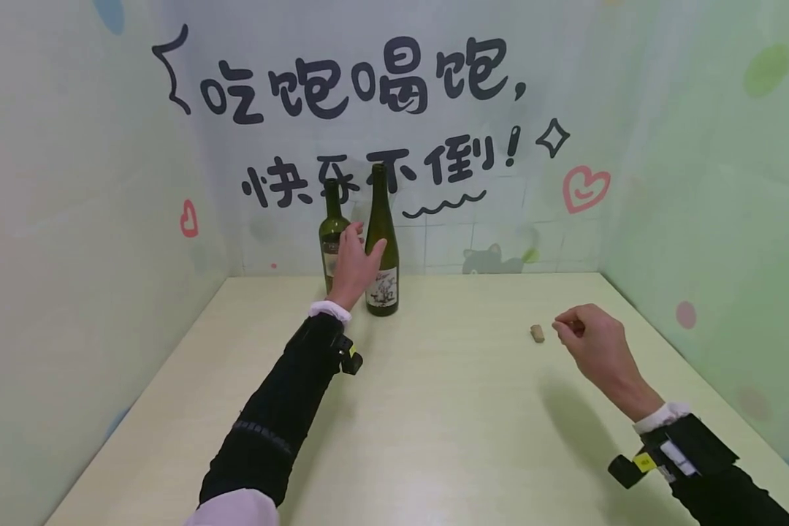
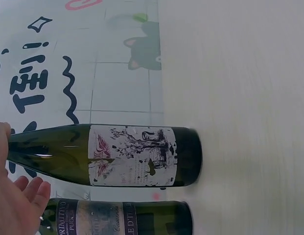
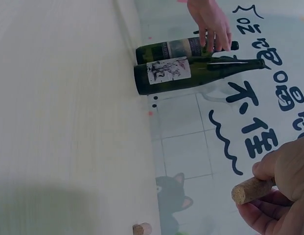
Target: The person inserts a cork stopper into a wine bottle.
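Two green wine bottles stand upright side by side: the taller bottle (image 1: 381, 241) with a white pictorial label, and a shorter bottle (image 1: 332, 223) with a dark-banded label. My left hand (image 1: 357, 267) is at their shoulders, its fingers extended and the thumb in front of the taller bottle; firm contact cannot be made out. In the right wrist view, my right hand (image 3: 289, 183) pinches a cork (image 3: 252, 190) between thumb and fingers; the head view hides that cork. On the table, a second cork (image 1: 537, 334) lies just left of the right hand.
The pale table (image 1: 447, 409) meets a back wall (image 1: 519, 204) with dark lettering close behind the bottles. Side walls (image 1: 717, 219) bound the table on the left and right. Each forearm wears a dark sleeve with a small wrist camera (image 1: 351, 358).
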Tool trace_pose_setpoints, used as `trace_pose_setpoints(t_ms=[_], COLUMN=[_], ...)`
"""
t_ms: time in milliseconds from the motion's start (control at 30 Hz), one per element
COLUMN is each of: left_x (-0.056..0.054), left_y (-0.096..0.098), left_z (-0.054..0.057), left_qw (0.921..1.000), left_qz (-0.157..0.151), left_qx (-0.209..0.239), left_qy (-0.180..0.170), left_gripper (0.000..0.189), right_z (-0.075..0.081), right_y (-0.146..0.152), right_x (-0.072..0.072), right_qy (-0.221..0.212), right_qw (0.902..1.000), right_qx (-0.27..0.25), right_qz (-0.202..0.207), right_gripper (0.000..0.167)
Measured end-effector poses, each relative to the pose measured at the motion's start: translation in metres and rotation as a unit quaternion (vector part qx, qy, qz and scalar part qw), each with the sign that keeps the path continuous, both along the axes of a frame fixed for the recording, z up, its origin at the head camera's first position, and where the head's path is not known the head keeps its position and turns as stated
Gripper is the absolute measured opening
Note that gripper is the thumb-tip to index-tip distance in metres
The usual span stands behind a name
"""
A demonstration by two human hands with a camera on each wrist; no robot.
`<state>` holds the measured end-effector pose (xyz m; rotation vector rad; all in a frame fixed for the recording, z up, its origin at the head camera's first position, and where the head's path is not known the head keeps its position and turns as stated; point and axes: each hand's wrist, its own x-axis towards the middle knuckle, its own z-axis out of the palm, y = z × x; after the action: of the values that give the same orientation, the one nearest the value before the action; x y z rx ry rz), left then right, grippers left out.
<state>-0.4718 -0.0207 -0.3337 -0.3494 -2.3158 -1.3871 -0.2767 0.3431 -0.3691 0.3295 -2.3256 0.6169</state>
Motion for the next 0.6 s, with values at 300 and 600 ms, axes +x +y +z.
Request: trace_pose_setpoints(t_ms=[300,600], left_x=[-0.022,-0.04], left_y=[0.012,0.011], left_z=[-0.005,-0.012], left_qw=[0.999,0.9988], left_qz=[-0.008,0.0], left_qx=[0.007,0.001], left_qy=[-0.044,-0.05], left_gripper=[0.074,0.079], right_z=[0.005,0.008], right_y=[-0.006,-0.012], right_x=[0.01,0.014], right_qy=[0.021,0.034], right_qw=[0.9998,0.9993], right_qx=[0.0,0.004], right_qz=[0.0,0.013], right_gripper=[0.009,0.014])
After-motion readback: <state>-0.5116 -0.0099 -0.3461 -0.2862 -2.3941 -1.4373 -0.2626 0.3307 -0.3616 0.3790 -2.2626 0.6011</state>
